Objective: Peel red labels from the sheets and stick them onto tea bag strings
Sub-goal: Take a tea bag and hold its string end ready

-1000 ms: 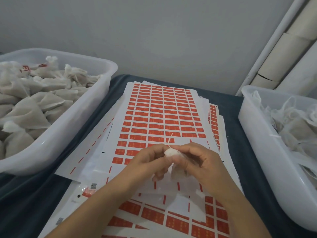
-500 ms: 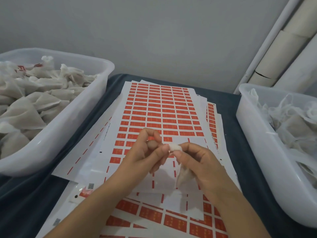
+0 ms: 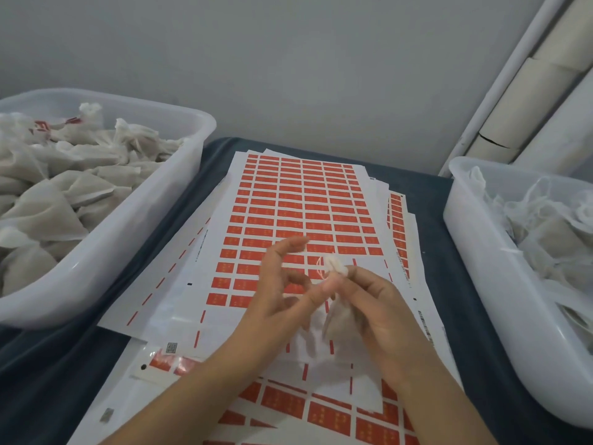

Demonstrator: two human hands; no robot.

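Biggest risk imo: the thin string (image 3: 321, 271) slips loose or tangles, since the left hand (image 3: 282, 297) only pinches it by thumb and a fingertip, other fingers spread; it could also snag on the label sheet (image 3: 308, 203) underneath. The right hand (image 3: 372, 303) grips the tea bag (image 3: 337, 316) at its gathered white top, mid-scene, above the sheets; bag looks soft, translucent, brownish fill hanging down; string's pale and barely visible.
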